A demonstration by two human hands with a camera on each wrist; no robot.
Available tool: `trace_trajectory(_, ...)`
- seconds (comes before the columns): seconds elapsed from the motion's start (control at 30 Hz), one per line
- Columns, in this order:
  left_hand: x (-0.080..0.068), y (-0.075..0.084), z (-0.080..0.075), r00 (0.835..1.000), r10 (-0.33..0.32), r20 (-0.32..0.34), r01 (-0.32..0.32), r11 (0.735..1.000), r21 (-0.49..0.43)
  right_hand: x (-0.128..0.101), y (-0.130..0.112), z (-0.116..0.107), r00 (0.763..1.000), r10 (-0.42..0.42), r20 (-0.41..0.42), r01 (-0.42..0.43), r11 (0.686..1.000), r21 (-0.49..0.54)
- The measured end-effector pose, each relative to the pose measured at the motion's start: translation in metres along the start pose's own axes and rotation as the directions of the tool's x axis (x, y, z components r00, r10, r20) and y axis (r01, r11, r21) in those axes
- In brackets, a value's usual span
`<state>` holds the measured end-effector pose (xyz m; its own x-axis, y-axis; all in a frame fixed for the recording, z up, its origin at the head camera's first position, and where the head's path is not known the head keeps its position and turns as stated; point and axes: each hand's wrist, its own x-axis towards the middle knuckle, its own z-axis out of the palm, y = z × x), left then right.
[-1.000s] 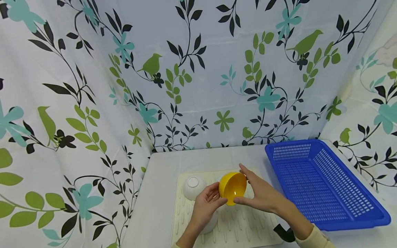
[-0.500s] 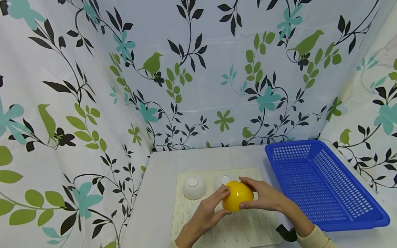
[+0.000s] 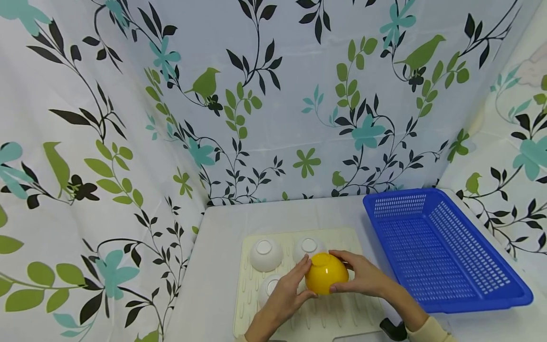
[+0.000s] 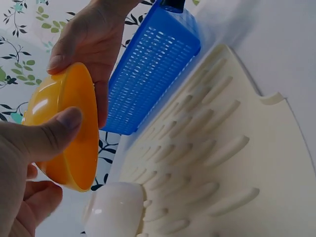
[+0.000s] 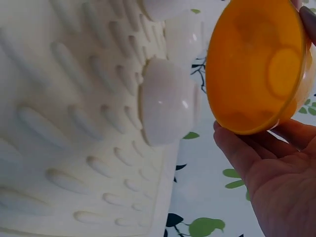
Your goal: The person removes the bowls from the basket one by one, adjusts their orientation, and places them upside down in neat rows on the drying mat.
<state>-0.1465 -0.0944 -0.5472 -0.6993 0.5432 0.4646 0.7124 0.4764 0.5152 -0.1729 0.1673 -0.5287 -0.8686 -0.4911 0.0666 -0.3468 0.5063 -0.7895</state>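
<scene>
Both hands hold a glossy yellow bowl (image 3: 326,275), turned bottom up, above the cream drying mat (image 3: 342,318). My left hand (image 3: 285,298) grips its left side, the thumb low on the outer wall in the left wrist view. On the other side, my right hand (image 3: 363,276) has thumb and fingers about the bowl near the rim. Seen from the right wrist, the bowl's hollow inside and foot ring show. Upside down on the mat are white bowls: one at the back left (image 3: 266,255), one behind the yellow bowl (image 3: 307,248), and one (image 3: 268,286) partly hidden by my left hand.
A blue perforated plastic basket (image 3: 444,304) stands on the white table (image 3: 218,266) to the right of the mat. Raised oblong ridges (image 5: 74,69) cover the mat. Patterned curtains (image 3: 273,142) close off the back and sides. A black piece (image 3: 393,329) shows beside the right wrist.
The yellow bowl, earlier tilted with its opening facing the camera, has been turned over so its base is up. Both hands have moved with it, slightly lower and nearer.
</scene>
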Motion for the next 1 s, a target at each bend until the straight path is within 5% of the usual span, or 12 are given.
trace_trajectory(0.3,-0.006,-0.003,0.017,0.971,-0.199,0.133,0.208,0.977,-0.051,-0.007,0.016,0.020,0.999,0.038,-0.029,-0.040,0.998,-0.050)
trace_trajectory(0.63,-0.011,-0.005,0.040,0.967,-0.226,0.120,0.225,0.974,0.021,-0.017,0.038,0.038,0.997,-0.012,-0.074,0.004,0.994,-0.109)
trace_trajectory(0.87,-0.014,-0.005,0.052,0.936,-0.315,0.156,0.322,0.947,-0.021,-0.019,0.046,0.043,0.998,-0.021,-0.067,0.010,0.987,-0.160)
trace_trajectory(1.0,-0.017,-0.006,0.057,0.938,-0.316,0.145,0.319,0.948,0.002,-0.018,0.049,0.045,0.997,-0.041,-0.058,0.029,0.982,-0.188)
